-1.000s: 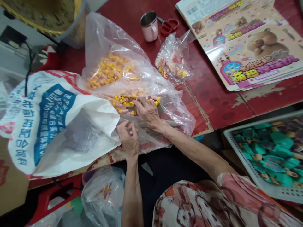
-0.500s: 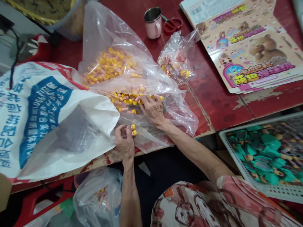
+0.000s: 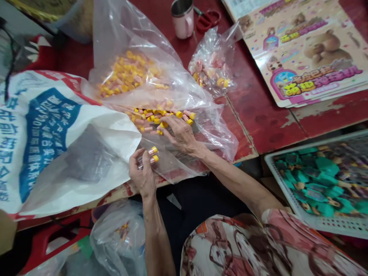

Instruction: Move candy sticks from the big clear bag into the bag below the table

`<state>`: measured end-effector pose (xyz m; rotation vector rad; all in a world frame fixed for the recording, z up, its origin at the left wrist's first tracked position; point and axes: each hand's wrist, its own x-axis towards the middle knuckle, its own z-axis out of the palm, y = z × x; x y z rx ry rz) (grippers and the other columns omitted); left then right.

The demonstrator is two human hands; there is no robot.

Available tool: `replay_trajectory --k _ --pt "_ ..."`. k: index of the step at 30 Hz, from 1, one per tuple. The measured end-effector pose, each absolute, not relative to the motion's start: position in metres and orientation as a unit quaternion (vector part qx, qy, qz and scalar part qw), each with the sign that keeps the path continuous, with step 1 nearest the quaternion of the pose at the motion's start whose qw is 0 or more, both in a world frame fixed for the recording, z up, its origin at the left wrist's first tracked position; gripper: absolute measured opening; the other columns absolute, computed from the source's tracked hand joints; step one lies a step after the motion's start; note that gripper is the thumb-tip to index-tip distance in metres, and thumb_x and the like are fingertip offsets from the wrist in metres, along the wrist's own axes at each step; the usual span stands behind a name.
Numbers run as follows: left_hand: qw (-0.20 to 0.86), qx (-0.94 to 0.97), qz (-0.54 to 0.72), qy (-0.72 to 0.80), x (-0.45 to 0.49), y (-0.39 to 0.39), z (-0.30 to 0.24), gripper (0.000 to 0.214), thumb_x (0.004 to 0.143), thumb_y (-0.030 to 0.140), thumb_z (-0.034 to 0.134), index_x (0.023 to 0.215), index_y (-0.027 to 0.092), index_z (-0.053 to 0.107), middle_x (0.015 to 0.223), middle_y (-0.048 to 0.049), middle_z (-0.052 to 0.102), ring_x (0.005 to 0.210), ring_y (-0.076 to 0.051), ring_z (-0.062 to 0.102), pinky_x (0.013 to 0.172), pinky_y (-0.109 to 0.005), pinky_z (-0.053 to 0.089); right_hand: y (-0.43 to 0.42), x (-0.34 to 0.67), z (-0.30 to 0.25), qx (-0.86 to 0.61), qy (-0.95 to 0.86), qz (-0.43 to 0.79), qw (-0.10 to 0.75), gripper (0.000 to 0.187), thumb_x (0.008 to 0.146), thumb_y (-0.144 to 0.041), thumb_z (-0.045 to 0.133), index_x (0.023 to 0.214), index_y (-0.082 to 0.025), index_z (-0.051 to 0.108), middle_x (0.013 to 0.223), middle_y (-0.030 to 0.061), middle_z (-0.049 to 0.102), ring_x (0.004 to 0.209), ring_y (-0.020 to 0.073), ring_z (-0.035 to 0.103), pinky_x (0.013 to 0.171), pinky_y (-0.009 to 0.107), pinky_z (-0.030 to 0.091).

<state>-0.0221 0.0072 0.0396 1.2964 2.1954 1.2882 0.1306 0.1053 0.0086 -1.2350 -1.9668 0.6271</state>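
Note:
A big clear plastic bag (image 3: 135, 42) lies on the red table (image 3: 258, 111), full of small pink tubes with yellow caps (image 3: 129, 73). More of these tubes (image 3: 155, 115) are spilled at its mouth. My right hand (image 3: 179, 132) rests among them, fingers curled on the pile. My left hand (image 3: 142, 170) is at the table's front edge, closed around two yellow-capped tubes (image 3: 153, 154) that stick out to the right.
A white woven sack with blue print (image 3: 57, 142) covers the table's left. A smaller bag of tubes (image 3: 214, 65), a pink mug (image 3: 182, 17), red scissors (image 3: 208, 19) and printed cards (image 3: 310, 50) lie behind. A white crate of teal toys (image 3: 319, 180) stands at right.
My left hand drew back toward the front edge and turned, so two capped tubes now show in its grip. My right hand kept working among the spilled tubes.

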Motion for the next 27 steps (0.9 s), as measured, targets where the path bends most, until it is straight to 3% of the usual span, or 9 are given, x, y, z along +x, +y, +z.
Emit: replay_trajectory --k 6,11,13,16,20,25,27 --pt "0.202 0.462 0.408 0.761 -0.016 0.011 0.047 0.030 0.082 0.043 0.077 0.096 0.019 0.065 0.085 -0.0002 0.067 0.066 -0.013 0.066 0.061 -0.024 0.058 0.095 0.123 0.018 -0.457 -0.823 0.240 0.236 0.032 0.117 -0.021 0.040 0.133 -0.019 0.067 0.125 0.0096 0.076 0.111 0.0258 0.068 0.102 0.039 0.047" --pt "0.077 0.528 0.364 0.763 -0.011 0.009 0.056 0.024 0.093 0.042 0.070 0.105 0.021 0.066 0.095 -0.0023 0.069 0.078 -0.016 0.067 0.073 -0.028 0.059 0.095 0.124 0.016 -0.453 -0.788 0.249 0.334 0.028 0.119 -0.025 0.043 0.134 -0.016 0.064 0.134 0.0115 0.074 0.117 0.0250 0.068 0.100 0.037 0.045" --pt "0.062 0.573 0.307 0.757 -0.009 0.011 0.054 0.018 0.096 0.037 0.067 0.104 0.022 0.065 0.098 -0.0044 0.068 0.086 -0.019 0.067 0.080 -0.031 0.058 0.093 0.125 0.015 -0.446 -0.793 0.256 0.328 0.027 0.117 -0.022 0.044 0.135 -0.015 0.064 0.132 0.0125 0.074 0.116 0.0257 0.068 0.099 0.037 0.046" --pt "0.114 0.603 0.277 0.739 -0.009 0.016 0.049 0.014 0.096 0.035 0.067 0.101 0.023 0.063 0.093 -0.0030 0.066 0.084 -0.019 0.065 0.077 -0.029 0.057 0.090 0.124 0.016 -0.443 -0.799 0.270 0.306 0.030 0.115 -0.017 0.044 0.138 -0.015 0.062 0.130 0.0128 0.074 0.119 0.0263 0.068 0.100 0.037 0.047" --pt "0.178 0.547 0.358 0.736 -0.007 0.022 0.047 0.023 0.096 0.042 0.070 0.107 0.022 0.064 0.096 -0.0009 0.067 0.076 -0.015 0.064 0.068 -0.025 0.057 0.094 0.126 0.018 -0.480 -0.750 0.284 0.355 0.034 0.119 -0.025 0.039 0.140 -0.014 0.063 0.140 0.0150 0.073 0.126 0.0274 0.068 0.108 0.038 0.048" --pt "0.215 0.534 0.388 0.720 0.005 0.038 0.036 0.040 0.092 0.034 0.075 0.128 0.021 0.065 0.126 -0.0093 0.072 0.105 -0.019 0.072 0.088 -0.027 0.061 0.101 0.134 0.023 -0.537 -0.697 0.273 0.390 0.041 0.119 -0.025 0.037 0.139 -0.027 0.072 0.130 0.0116 0.077 0.127 0.0270 0.071 0.118 0.043 0.050" --pt "0.204 0.528 0.403 0.719 0.005 0.042 0.032 0.046 0.091 0.033 0.075 0.133 0.019 0.063 0.124 -0.0097 0.072 0.103 -0.019 0.071 0.084 -0.027 0.061 0.100 0.136 0.027 -0.549 -0.699 0.253 0.382 0.047 0.119 -0.026 0.033 0.139 -0.028 0.075 0.126 0.0127 0.079 0.130 0.0286 0.071 0.118 0.046 0.052"
